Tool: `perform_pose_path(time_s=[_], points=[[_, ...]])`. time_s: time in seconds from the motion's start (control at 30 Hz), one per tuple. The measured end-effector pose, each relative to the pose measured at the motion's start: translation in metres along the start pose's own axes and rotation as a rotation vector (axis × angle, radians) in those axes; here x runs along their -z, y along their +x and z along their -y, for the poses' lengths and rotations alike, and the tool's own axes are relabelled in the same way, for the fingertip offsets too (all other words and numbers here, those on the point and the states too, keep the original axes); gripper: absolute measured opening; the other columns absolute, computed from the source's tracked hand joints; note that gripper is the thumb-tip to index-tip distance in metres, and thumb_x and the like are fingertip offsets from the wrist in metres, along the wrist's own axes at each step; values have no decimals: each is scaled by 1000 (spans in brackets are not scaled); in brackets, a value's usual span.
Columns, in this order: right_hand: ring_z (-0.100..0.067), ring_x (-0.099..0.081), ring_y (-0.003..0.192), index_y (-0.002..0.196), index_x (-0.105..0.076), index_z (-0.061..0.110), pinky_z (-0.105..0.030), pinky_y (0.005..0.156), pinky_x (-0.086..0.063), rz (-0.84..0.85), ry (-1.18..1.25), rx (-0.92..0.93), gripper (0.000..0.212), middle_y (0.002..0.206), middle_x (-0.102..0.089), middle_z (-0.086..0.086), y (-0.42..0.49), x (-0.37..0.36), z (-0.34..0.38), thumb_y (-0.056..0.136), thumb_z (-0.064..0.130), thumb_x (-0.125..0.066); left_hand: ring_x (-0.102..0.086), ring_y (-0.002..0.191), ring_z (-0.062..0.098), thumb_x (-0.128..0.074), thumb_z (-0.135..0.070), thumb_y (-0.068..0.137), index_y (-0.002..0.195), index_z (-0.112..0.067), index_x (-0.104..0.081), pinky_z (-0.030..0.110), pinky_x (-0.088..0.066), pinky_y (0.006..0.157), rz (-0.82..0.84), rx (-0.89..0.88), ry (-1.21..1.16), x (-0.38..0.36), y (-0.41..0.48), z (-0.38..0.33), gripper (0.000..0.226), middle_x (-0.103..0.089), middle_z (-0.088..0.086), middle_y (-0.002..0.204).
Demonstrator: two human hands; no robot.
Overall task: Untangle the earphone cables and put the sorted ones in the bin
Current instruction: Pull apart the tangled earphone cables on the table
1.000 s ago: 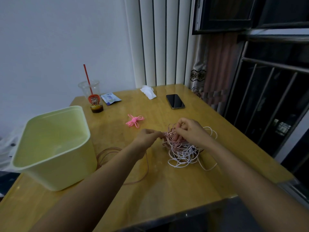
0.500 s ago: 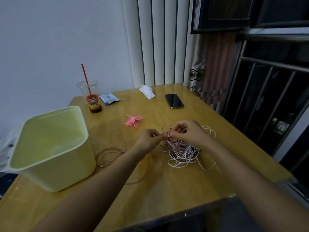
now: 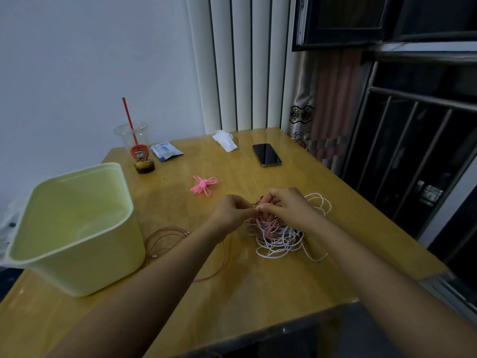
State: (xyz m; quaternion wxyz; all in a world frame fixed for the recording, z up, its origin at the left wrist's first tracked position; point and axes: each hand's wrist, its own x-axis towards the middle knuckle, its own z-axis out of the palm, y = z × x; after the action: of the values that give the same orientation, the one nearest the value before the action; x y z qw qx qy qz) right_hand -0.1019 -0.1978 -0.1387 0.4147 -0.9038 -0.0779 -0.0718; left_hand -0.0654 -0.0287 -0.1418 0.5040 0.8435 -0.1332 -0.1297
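Note:
A tangled heap of white and pink earphone cables (image 3: 277,235) lies on the wooden table (image 3: 258,293), right of centre. Just above its left top, my left hand (image 3: 232,211) and my right hand (image 3: 286,206) meet, fingertips together, each pinching strands of the tangle. A brownish-pink cable (image 3: 167,237) lies in loose loops to the left, partly under my left forearm, beside the pale green bin (image 3: 74,228). The bin stands at the table's left side, and I see nothing inside it.
A small pink looped cable tie (image 3: 204,186) lies behind my hands. At the back stand a plastic cup with a red straw (image 3: 139,148), a blue packet (image 3: 166,151), a crumpled tissue (image 3: 224,140) and a dark phone (image 3: 266,155). Window bars run along the right.
My left hand has moved right and closer to the right hand, so the fingertips now meet over the tangle. The cable heap has barely shifted.

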Motion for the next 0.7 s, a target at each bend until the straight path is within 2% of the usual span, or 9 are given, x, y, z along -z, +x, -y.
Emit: perform_pose_path(time_s=[0.07,0.13,0.23,0.33,0.43,0.53,0.63,0.7], points=[[-13,-70,79,81,-65,24,-40,76,-60,20,-18,14,11,84,-71,3,1,-1,0,92,21,-68,-56,67,15,-72,-19,85,75,-11,-69,32,-45,64,4,-12,95,-1,1,-1,13,-67,10,75],[-14,-67,87,82,-64,28,-44,81,-58,40,-68,22,11,91,-70,3,3,-2,-1,93,26,-67,-57,66,18,-72,-24,84,71,-10,-71,33,-43,62,-30,-25,206,-3,4,-1,19,-70,15,76],[-15,-68,88,91,-68,17,-43,83,-57,71,-58,10,10,92,-70,1,3,-2,-4,94,26,-65,-51,62,18,-73,-29,84,77,-2,-73,32,-37,58,-65,-22,252,-3,3,-1,29,-66,14,70],[-16,-69,87,95,-69,12,-39,81,-58,88,37,-31,13,92,-71,-1,-1,1,-9,94,25,-65,-53,63,18,-75,-29,82,75,0,-73,33,-38,60,-61,-18,209,0,3,0,30,-70,18,73],[-16,-68,85,91,-70,17,-37,79,-56,105,84,-47,9,93,-73,-2,-3,1,-12,92,25,-68,-50,55,11,-76,-27,81,66,-12,-69,27,-38,55,-29,-29,295,1,0,-2,23,-64,5,62],[-16,-69,83,88,-71,19,-39,79,-57,97,68,-46,9,91,-73,-1,0,-1,-10,90,28,-70,-47,53,10,-74,-26,82,72,-10,-71,26,-37,52,7,-62,451,-1,-2,-8,19,-64,4,66],[-16,-70,77,90,-72,11,-42,77,-58,74,93,-62,14,83,-74,-5,2,2,-6,90,25,-71,-51,57,12,-73,-21,83,78,-5,-75,29,-41,58,44,-36,345,2,-2,-8,17,-68,9,69],[-17,-71,77,90,-73,11,-42,78,-59,79,97,-59,14,81,-74,-4,1,2,-3,90,25,-71,-52,57,11,-73,-20,83,72,-7,-73,28,-42,59,39,-9,264,3,-3,-8,18,-64,3,62]])
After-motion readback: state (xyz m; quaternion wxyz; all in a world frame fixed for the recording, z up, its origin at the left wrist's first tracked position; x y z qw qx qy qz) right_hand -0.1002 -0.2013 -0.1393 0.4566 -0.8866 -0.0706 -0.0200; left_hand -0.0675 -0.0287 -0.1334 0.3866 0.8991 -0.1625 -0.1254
